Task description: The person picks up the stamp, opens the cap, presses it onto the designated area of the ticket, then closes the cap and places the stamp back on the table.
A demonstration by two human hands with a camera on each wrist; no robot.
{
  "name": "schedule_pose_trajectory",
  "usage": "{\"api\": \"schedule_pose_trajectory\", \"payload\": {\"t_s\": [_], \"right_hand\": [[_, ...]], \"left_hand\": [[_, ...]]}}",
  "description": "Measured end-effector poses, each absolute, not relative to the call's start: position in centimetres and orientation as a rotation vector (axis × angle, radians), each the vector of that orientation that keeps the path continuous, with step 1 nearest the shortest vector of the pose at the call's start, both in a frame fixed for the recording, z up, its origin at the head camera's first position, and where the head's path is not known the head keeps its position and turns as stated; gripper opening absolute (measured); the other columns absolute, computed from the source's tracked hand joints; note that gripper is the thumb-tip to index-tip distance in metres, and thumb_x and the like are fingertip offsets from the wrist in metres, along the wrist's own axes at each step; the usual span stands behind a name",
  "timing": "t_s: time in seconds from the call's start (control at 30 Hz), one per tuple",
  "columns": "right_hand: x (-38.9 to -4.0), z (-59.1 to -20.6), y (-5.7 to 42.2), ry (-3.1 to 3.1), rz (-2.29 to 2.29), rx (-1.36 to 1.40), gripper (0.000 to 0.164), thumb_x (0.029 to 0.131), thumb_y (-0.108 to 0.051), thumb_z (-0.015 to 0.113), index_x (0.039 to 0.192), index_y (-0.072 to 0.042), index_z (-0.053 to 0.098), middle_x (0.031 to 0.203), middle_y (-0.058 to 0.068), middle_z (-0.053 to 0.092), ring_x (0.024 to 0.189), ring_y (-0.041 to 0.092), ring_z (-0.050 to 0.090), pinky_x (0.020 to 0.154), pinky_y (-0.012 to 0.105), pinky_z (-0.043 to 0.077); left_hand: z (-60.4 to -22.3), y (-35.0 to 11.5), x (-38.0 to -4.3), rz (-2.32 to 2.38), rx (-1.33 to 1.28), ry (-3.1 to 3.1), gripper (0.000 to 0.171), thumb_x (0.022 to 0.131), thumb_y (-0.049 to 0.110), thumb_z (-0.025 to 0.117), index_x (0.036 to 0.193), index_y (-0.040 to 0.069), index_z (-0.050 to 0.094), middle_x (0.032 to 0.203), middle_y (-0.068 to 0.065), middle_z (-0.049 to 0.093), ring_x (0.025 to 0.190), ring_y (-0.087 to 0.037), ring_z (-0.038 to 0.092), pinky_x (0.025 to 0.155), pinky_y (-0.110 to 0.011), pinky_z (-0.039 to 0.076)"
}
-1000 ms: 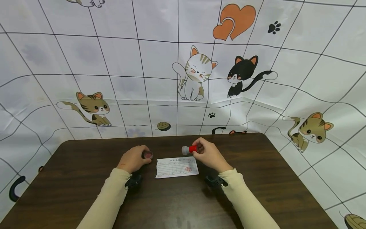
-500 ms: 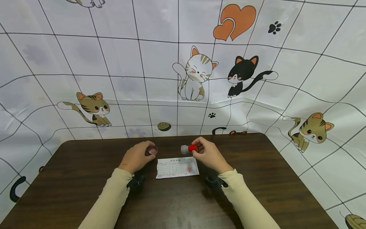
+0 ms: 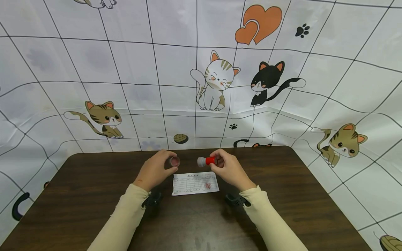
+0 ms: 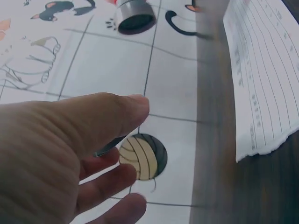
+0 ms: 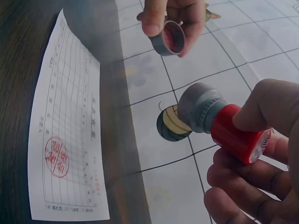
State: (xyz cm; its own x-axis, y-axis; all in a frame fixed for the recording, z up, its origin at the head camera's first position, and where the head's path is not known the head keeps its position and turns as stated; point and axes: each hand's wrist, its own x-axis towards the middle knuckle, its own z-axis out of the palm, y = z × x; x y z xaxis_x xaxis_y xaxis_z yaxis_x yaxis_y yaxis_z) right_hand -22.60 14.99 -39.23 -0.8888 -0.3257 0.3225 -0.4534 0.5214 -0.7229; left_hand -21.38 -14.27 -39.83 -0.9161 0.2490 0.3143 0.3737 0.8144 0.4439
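My left hand [image 3: 154, 170] pinches a small round cap [image 3: 175, 161] between thumb and fingers, its reddish hollow turned toward the right. In the right wrist view the grey wall of the cap [image 5: 161, 46] shows clearly; the left wrist view has it mostly hidden behind the thumb. My right hand [image 3: 231, 169] grips a red stamp [image 3: 210, 160] by its barrel, held sideways with its grey end facing the cap. A short gap separates the two. Below them lies a white printed form [image 3: 188, 188], bearing a round red stamp mark [image 5: 57, 157].
The form rests on a dark brown wooden table [image 3: 176, 223]. Behind the table's far edge hangs a white gridded cloth [image 3: 141, 97] printed with cartoon cats. A dark wrist strap [image 3: 237, 198] sits on the right wrist.
My left hand has moved right and slightly away from me with the cap, narrowing the gap to the stamp. The cap's hollow now faces the stamp more. My right hand has barely shifted.
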Motion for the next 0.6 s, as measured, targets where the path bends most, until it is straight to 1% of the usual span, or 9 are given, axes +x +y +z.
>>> {"api": "schedule_pose_trajectory", "payload": {"t_s": [0.27, 0.47, 0.6], "right_hand": [[-22.1, -38.6, 14.6, -2.559, 1.321, 0.713, 0.024, 0.092, -0.008, 0.071, 0.115, -0.008, 0.066, 0.096, 0.003, 0.068, 0.074, 0.014, 0.063, 0.073, 0.03, 0.057], [-21.8, -38.2, 14.3, -2.555, 1.339, 0.726, 0.024, 0.092, -0.007, 0.072, 0.115, -0.008, 0.066, 0.096, 0.003, 0.069, 0.075, 0.014, 0.063, 0.073, 0.029, 0.057], [-21.5, -38.1, 14.2, -2.554, 1.345, 0.729, 0.024, 0.092, -0.007, 0.072, 0.115, -0.008, 0.066, 0.096, 0.003, 0.069, 0.074, 0.014, 0.063, 0.073, 0.029, 0.057]], "left_hand": [[-39.4, -13.4, -21.0, -0.781, -0.524, -2.751, 0.045, 0.089, 0.022, 0.084, 0.13, 0.014, 0.068, 0.116, -0.001, 0.074, 0.106, -0.022, 0.071, 0.09, -0.047, 0.057], [-39.0, -12.8, -20.7, -0.815, -0.558, -2.74, 0.049, 0.088, 0.023, 0.085, 0.132, 0.012, 0.068, 0.122, -0.004, 0.072, 0.108, -0.022, 0.07, 0.092, -0.047, 0.058], [-38.8, -12.5, -20.5, -0.811, -0.595, -2.745, 0.054, 0.091, 0.026, 0.082, 0.139, 0.01, 0.064, 0.126, -0.006, 0.071, 0.115, -0.025, 0.068, 0.098, -0.049, 0.055]]}}
